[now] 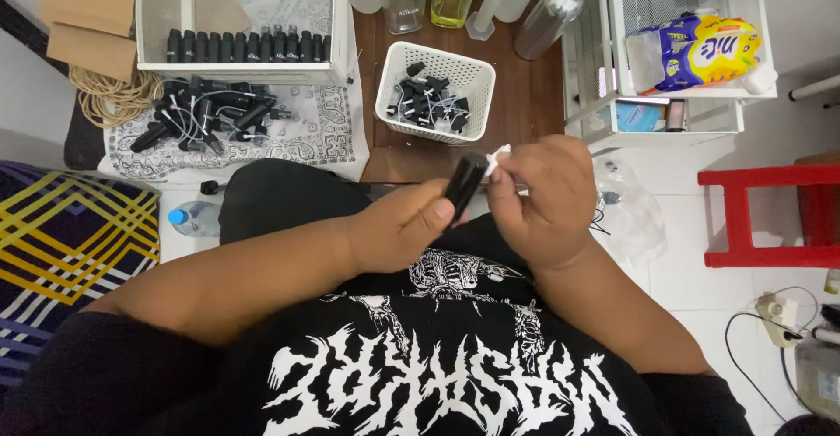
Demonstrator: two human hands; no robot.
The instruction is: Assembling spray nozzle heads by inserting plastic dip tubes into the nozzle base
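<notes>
The left hand holds a small black bottle up in front of the person's chest, above their lap. The fingers of this hand are closed around the bottom half of the bottle, with the thumb pressed on its side. The right hand is pinched shut on a little white piece right at the top end of the bottle (it is too small to tell what it is).

The bottle looks light and hard, most likely plastic or glass. Its skin is smooth and a bit shiny, so it could slip. The best place to hold it is around the middle, the way the left hand does now, with the top end left free.

It is thin, dark all over and shaped like a short stick, tilted so the top points up and to the right.

More black bottles stand in a row in a white box. Some black caps lie in a white basket, and more dark parts lie on a patterned cloth.
</notes>
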